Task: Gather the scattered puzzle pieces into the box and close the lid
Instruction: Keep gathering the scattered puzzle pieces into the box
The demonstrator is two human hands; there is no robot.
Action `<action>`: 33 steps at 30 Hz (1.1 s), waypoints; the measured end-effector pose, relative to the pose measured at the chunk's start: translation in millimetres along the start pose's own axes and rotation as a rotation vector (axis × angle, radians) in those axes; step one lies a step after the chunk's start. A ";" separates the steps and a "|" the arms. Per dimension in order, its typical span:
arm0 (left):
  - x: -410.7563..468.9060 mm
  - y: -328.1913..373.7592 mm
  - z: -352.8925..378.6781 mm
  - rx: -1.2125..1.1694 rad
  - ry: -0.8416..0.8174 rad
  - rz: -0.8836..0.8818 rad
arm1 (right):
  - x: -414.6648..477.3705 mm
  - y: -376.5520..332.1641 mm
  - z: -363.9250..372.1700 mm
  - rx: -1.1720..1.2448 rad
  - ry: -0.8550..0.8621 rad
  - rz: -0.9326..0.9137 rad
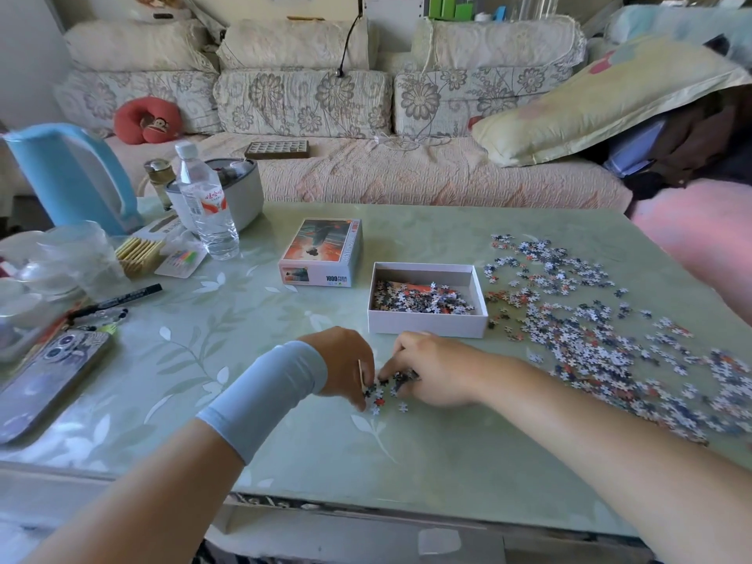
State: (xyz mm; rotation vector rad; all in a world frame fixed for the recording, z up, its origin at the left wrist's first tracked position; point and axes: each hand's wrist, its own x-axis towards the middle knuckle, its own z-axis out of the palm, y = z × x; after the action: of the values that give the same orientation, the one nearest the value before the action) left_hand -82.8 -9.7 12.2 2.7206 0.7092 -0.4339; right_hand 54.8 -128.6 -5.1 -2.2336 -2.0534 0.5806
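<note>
Head view: 2 hands meet near the front of the pale green glass-topped table [285, 433], just in front of the white open cardboard box [427, 324], which holds a shallow layer of pieces. The right hand [433, 368] curls its fingers round a small cluster of dark, white and red puzzle pieces [386, 390]. The left hand [346, 362], above a light blue wrist sleeve [264, 386], bends its fingertips down onto the same cluster; I cannot tell whether it is pinching any. The printed lid marked 1000 [321, 250] lies left of the box. The scattered pieces [590, 331] spread right of it.
</note>
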 end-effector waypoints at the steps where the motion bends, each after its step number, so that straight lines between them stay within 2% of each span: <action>1: 1.7 1.9 0.1 -0.013 0.033 0.004 | -0.8 2.0 -3.3 0.009 -0.007 0.010; 7: 17.1 14.7 5.9 -0.146 0.196 0.018 | -8.9 15.9 -9.2 0.009 0.068 0.090; 10: 14.1 7.7 -0.1 -0.183 0.156 0.047 | -8.9 11.0 -3.3 -0.008 0.124 0.093; 14: -2.4 -10.2 -3.3 -0.006 0.028 0.025 | -3.8 -5.0 16.0 0.006 0.153 0.052; 16: -7.8 -13.0 1.1 0.050 0.028 -0.003 | 1.0 -6.8 21.4 0.064 0.167 0.021; 19: -8.0 -11.6 7.3 -0.010 0.082 0.009 | 4.4 -0.5 16.5 0.143 0.174 0.001; 28: 10.7 12.5 16.6 -0.219 0.189 0.036 | -8.1 26.0 -5.9 0.186 0.158 0.130; 33: 10.3 15.2 16.0 -0.332 0.220 0.076 | -18.2 28.9 -11.1 0.061 -0.002 0.239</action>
State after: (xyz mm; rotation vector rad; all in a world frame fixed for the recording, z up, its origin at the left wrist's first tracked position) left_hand -69.8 -23.7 -3.0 2.4885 0.6618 0.0054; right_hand 84.8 -147.2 1.2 -2.4597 -1.7556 0.6510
